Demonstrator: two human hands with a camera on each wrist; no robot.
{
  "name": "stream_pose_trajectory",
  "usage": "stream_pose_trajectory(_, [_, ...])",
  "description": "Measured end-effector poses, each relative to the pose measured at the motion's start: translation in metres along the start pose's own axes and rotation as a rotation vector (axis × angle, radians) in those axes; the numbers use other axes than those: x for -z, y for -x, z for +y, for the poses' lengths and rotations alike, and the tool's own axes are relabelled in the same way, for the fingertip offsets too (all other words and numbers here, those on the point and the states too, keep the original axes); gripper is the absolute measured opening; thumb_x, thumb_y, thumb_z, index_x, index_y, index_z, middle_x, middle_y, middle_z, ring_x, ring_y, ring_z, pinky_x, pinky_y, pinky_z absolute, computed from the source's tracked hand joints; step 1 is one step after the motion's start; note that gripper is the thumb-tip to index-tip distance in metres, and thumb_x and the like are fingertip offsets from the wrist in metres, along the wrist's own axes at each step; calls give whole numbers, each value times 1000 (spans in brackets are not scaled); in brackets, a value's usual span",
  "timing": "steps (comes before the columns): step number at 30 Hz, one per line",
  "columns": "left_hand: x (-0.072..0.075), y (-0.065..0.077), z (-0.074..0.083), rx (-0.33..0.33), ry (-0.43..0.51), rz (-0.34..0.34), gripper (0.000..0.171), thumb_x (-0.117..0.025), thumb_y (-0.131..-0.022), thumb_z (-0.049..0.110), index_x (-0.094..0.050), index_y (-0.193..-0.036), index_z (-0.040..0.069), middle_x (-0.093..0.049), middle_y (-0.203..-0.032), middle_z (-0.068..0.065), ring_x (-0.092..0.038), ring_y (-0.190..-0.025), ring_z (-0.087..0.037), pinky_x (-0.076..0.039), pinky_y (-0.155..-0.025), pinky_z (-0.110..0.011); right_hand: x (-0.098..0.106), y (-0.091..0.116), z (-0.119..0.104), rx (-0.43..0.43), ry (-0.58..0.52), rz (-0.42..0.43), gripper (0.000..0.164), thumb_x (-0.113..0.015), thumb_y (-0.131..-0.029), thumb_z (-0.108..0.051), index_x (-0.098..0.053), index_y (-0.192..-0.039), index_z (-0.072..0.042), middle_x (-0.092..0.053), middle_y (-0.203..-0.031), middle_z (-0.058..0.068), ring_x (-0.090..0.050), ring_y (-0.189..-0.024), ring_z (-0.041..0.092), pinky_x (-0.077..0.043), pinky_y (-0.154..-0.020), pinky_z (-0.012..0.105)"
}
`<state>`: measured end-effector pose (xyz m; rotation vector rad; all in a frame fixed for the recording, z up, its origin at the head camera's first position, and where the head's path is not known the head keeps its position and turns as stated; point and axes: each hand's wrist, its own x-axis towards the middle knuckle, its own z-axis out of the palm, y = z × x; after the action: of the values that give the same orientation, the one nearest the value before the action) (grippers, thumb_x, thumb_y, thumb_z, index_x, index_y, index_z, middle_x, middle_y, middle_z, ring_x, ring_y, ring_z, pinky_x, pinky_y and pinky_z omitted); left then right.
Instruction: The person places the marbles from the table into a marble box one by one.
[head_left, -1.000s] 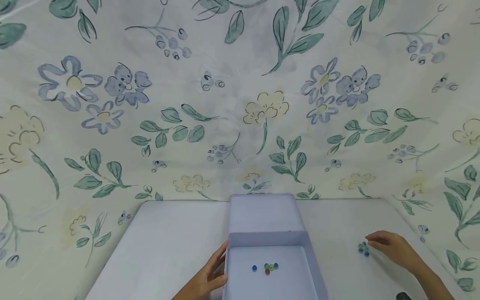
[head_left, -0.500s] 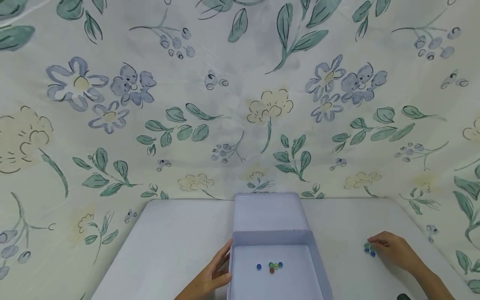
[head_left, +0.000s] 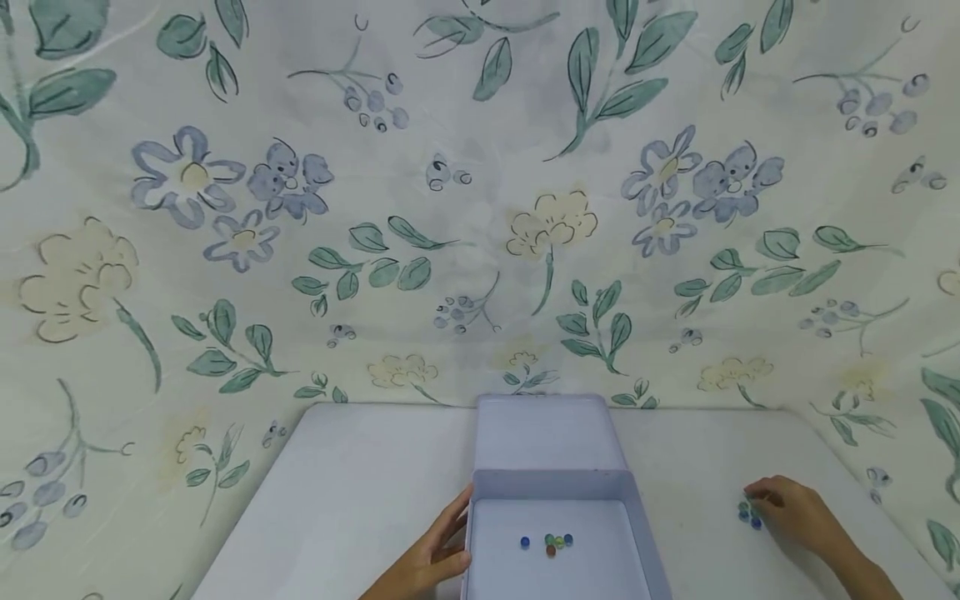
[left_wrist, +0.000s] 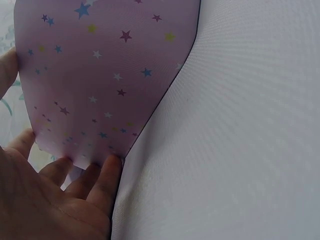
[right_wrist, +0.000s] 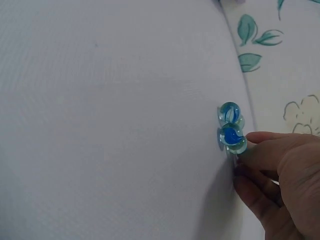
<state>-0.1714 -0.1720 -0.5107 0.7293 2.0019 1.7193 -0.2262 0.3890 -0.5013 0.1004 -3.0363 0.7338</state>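
My left hand (head_left: 423,560) rests along the left side of a pale lilac box (head_left: 555,483), its fingertips against the outer wall. That wall shows a star print in the left wrist view, with the left fingers (left_wrist: 106,182) spread along its edge. Inside the box lie several glass marbles (head_left: 551,551), blue, green and reddish brown. At the right, my right hand (head_left: 806,518) reaches down to a small cluster of clear glass marbles with blue swirls (right_wrist: 232,134). Its curled fingers (right_wrist: 262,152) come right up to the cluster; I cannot tell whether they pinch one.
The box's lid (head_left: 547,429) lies folded back behind it, toward the back edge of the white table (head_left: 375,475). A floral-patterned cloth (head_left: 465,208) rises behind the table and along its sides.
My right hand has come down and closer in on the marble cluster, covering part of it. My left hand stays at the box. The head view has shifted slightly, moving the scene right.
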Motion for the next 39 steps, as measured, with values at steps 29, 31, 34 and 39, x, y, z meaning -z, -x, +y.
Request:
stream_pose_trajectory(29, [-1, 0, 1, 11, 6, 2, 73, -44, -106, 26, 3, -162, 20, 9, -165, -26, -1, -148, -59, -26, -112, -73, 9, 3, -5, -39, 7, 30, 18, -68, -89, -5, -69, -106, 2, -71, -102, 18, -67, -100, 39, -57, -84, 50])
stream_pose_trajectory(31, [-1, 0, 0, 12, 6, 1, 73, -44, -106, 26, 3, -162, 20, 9, -165, -26, 0, -148, -59, -26, -112, -73, 11, 5, -5, -4, 4, 66, 16, -68, -89, -4, -69, -105, 2, -72, -100, 16, -68, -98, 38, -58, -82, 47])
stream_pose_trajectory(34, [-1, 0, 0, 10, -5, 7, 73, -44, -106, 25, 2, -162, 21, 9, -165, -26, -1, -147, -60, -26, -112, -73, 14, 7, -9, 41, -12, 121, 15, -68, -90, -4, -70, -104, 0, -73, -99, 14, -70, -94, 34, -59, -76, 39])
stream_pose_trajectory(39, [-1, 0, 2, 21, 6, 16, 73, -44, -106, 25, 2, -162, 21, 10, -165, -26, 0, -147, -60, -25, -112, -74, 20, 9, -24, 63, -78, 138, 20, -68, -93, -12, -70, -109, -1, -74, -102, 13, -72, -89, 21, -58, -70, 23])
